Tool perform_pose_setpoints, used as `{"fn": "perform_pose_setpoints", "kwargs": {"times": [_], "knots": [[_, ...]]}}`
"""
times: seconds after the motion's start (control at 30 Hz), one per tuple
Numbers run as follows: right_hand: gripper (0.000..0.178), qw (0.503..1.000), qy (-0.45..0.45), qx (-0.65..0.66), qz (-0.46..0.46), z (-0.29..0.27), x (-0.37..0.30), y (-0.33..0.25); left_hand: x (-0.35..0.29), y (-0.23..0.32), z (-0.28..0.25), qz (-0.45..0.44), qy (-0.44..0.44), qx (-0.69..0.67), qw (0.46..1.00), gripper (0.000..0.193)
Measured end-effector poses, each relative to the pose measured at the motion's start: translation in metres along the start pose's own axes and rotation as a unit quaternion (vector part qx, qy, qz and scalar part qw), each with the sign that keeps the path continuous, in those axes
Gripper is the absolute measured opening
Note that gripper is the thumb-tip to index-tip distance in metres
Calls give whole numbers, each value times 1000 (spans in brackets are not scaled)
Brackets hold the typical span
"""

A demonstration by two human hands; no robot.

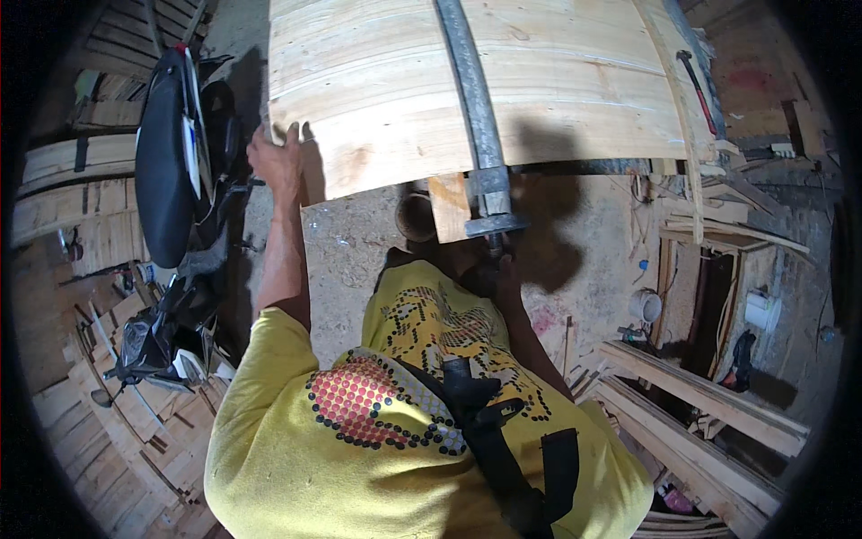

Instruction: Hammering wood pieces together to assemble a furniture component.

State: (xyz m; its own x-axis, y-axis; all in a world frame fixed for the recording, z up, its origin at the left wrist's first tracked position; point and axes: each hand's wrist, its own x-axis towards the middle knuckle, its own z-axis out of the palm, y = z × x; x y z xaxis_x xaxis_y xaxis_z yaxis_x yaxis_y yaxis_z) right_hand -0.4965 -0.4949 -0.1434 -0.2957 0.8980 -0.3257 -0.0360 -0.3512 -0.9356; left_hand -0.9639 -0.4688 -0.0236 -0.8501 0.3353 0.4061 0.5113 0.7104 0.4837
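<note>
Clamp [475,101]: seemingly adjusting; next, likely turning. Leftward: your left hand [277,162], gripping panel [377,108]. Near end: right hand [506,275], grip unclear.

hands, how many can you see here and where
2. The left hand is at the left edge of the wooden panel; the right hand is at the near end of the metal clamp, in shadow and partly hidden.

Motorcycle [164,171], white container [762,311], long boards [707,395]
</note>
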Motion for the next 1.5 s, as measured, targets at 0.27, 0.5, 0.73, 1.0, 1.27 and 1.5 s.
{"fn": "perform_pose_setpoints", "kwargs": {"times": [0.27,0.5,0.73,1.0,1.27,1.5], "knots": [[39,981,-42,-184,36,-10,-2,21,24,-95,20,-419,-373,-415,716,56],[27,955,-143,-259,9,14,-5,-11,25,-99,13,-440,-410,-495,627,51],[30,856,-82,380,341,52,-42,-85,19,-98,16,-409,-390,-515,645,49],[28,692,8,616,376,22,-61,-176,20,-91,8,-438,-400,-503,628,47],[15,978,-77,-53,185,23,-68,-202,23,-97,12,-424,-426,-482,638,52],[16,778,124,-581,-205,-93,7,-233,21,-93,-2,-417,-419,-461,662,55]]}}
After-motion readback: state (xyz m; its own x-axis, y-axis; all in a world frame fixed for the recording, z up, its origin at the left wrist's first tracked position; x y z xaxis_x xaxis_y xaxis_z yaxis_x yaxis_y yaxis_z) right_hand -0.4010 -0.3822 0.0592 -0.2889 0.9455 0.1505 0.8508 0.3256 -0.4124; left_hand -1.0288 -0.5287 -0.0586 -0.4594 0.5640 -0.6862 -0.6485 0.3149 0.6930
